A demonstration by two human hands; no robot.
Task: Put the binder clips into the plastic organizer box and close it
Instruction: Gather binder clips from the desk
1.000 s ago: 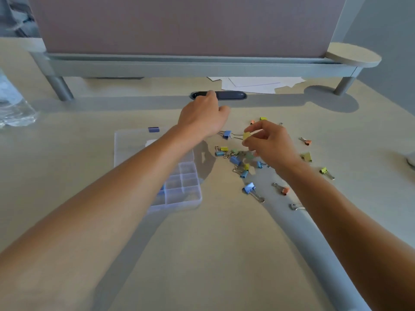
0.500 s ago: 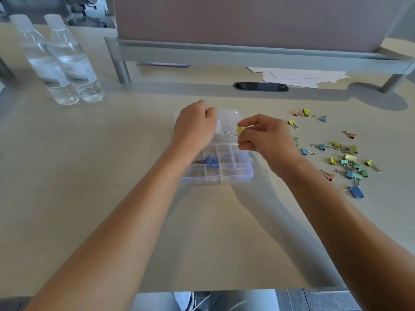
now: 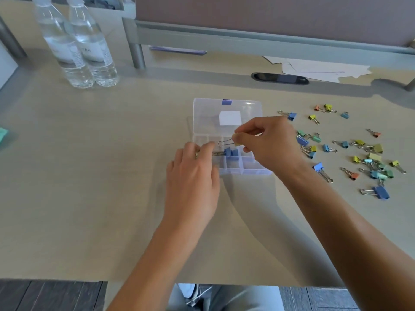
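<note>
The clear plastic organizer box (image 3: 247,169) lies in the middle of the desk with its lid (image 3: 208,113) folded flat away from me. Two blue binder clips (image 3: 231,152) sit in a middle compartment. My right hand (image 3: 267,147) hovers over the box and pinches a yellow binder clip (image 3: 236,142), whose wire handles point left. My left hand (image 3: 193,178) rests at the box's left side with bent fingers. Its fingertips meet the blue clips' wire handles, and a grip on them is not discernible. Several loose coloured binder clips (image 3: 359,153) are scattered to the right of the box.
Two water bottles (image 3: 78,48) stand at the back left. A raised shelf (image 3: 247,39) runs along the back, with papers (image 3: 318,69) and a dark cable slot (image 3: 279,77) below it. A teal object (image 3: 2,134) lies at the far left edge. The desk's front edge (image 3: 89,279) is close to me.
My right hand carried the yellow clip from the scattered pile over to the box. My left hand left the pile, went to the box and now sits at its left side. My view turned left.
</note>
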